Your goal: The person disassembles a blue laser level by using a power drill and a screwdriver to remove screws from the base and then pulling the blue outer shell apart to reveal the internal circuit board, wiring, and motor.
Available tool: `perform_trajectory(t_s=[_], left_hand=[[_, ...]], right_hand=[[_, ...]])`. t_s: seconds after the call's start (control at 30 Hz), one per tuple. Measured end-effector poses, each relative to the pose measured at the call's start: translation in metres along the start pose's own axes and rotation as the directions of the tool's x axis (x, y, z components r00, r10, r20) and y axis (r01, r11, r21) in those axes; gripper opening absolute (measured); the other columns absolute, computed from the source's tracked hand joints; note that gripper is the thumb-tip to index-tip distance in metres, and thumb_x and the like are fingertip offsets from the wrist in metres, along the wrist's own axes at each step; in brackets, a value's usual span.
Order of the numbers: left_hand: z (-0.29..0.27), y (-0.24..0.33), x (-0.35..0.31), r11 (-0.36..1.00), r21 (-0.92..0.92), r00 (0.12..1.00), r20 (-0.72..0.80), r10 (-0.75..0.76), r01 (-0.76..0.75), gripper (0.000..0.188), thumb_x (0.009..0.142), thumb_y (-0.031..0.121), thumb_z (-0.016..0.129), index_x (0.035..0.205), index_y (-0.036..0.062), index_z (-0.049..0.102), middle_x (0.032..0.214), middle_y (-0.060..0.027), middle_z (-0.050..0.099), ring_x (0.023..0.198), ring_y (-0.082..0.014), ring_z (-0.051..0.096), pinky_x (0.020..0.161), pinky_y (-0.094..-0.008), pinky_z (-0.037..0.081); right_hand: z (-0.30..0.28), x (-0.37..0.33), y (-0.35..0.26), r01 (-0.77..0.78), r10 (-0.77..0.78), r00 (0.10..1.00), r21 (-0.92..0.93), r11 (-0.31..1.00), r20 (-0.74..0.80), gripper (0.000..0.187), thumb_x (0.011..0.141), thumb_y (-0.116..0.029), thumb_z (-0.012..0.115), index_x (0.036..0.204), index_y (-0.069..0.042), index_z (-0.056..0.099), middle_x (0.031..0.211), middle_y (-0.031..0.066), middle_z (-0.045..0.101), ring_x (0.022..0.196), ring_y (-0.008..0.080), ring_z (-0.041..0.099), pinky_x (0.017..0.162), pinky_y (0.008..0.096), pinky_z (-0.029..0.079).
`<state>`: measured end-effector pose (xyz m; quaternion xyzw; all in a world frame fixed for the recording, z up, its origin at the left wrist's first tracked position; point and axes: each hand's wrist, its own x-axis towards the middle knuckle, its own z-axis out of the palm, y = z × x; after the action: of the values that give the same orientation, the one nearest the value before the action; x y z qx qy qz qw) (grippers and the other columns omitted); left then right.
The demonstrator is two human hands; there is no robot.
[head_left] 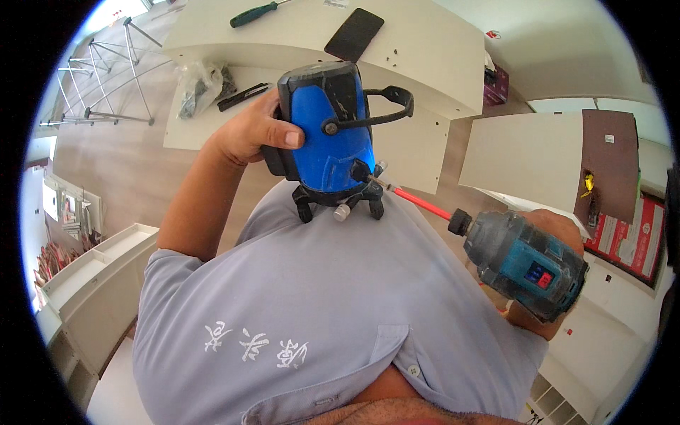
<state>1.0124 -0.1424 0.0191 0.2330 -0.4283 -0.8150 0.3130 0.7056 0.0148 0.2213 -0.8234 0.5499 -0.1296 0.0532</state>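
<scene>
My left hand (258,131) is closed round the back of a blue and black laser level (312,142), its thumb pressed on the blue side. The level stands upright on short black feet in front of my chest, with a black handle bracket (386,106) jutting to the right. My right hand (556,225) grips a teal and black cordless drill (520,262); most of its fingers are behind the tool. A long red-sleeved driver bit (423,203) runs from the chuck to a black knob (360,170) low on the level. Whether the tip touches it I cannot tell.
A white cabinet panel (425,42) ahead carries a green-handled screwdriver (253,14), a dark phone (354,34) and small screws. Left of it lie a plastic bag of hardware (200,88) and a black strip (243,97). A metal folding frame (106,78) stands far left; cabinet parts (528,152) are right.
</scene>
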Motion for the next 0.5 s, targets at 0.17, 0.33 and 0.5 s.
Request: perform_trajectory(t_s=[0.17, 0.33, 0.5], left_hand=[[0.004, 0.001, 0.002, 1.0, 0.022, 1.0, -0.006, -0.003, 0.003, 0.102, 0.064, 0.035, 0.094, 0.146, -0.0058, 0.048, 0.13, -0.02, 0.066, 0.117, -0.0304, 0.067, 0.104, -0.0426, 0.054], [0.003, -0.003, 0.002, 1.0, 0.013, 1.0, -0.015, 0.004, -0.004, 0.101, 0.065, 0.035, 0.093, 0.145, -0.0061, 0.05, 0.129, -0.0193, 0.067, 0.116, -0.0295, 0.067, 0.103, -0.0405, 0.054], [-0.003, -0.007, -0.001, 1.0, -0.028, 1.0, -0.028, -0.008, 0.007, 0.102, 0.065, 0.036, 0.093, 0.146, -0.0055, 0.048, 0.13, -0.019, 0.066, 0.117, -0.0299, 0.066, 0.104, -0.0422, 0.054]], right_hand=[[0.0, -0.004, 0.006, 0.001, -0.001, 1.0, 0.039, 0.999, 0.005, 0.047, 0.076, -0.016, 0.086, 0.119, -0.008, 0.069, 0.098, 0.0095, 0.074, 0.087, 0.0238, 0.071, 0.078, 0.0378, 0.056], [0.0, -0.008, 0.011, -0.001, -0.001, 1.0, 0.093, 0.996, 0.019, 0.047, 0.078, -0.017, 0.085, 0.121, -0.008, 0.068, 0.099, 0.0099, 0.075, 0.088, 0.0235, 0.071, 0.078, 0.0376, 0.057], [-0.005, -0.021, 0.034, -0.041, 0.031, 0.999, 0.256, 0.966, 0.043, 0.048, 0.08, -0.018, 0.085, 0.124, -0.008, 0.067, 0.101, 0.0104, 0.075, 0.09, 0.0231, 0.072, 0.079, 0.0374, 0.057]])
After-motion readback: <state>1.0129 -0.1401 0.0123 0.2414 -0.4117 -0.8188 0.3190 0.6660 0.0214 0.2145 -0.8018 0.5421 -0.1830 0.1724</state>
